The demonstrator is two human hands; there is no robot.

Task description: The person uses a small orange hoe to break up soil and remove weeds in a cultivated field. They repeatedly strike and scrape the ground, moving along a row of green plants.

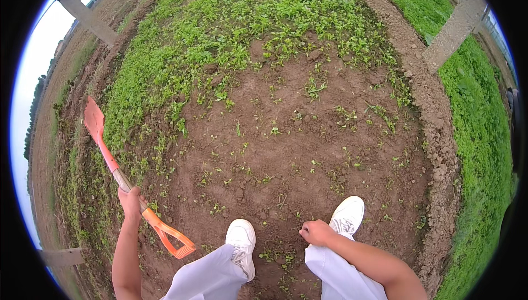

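Note:
My left hand grips the wooden shaft of a spade, just above its orange D-shaped handle. The spade's red blade points away and to the left, over the edge of the green plants. My right hand hangs with curled fingers in front of my right trouser leg, beside a white shoe; nothing shows in it. Bare brown soil with scattered small green leaves lies before my feet. My other white shoe rests on the same soil.
Low leafy plants cover the far part of the bed. A raised earth ridge borders it on the right, with a concrete post beside it and a denser green bed beyond. Another concrete post stands at the far left.

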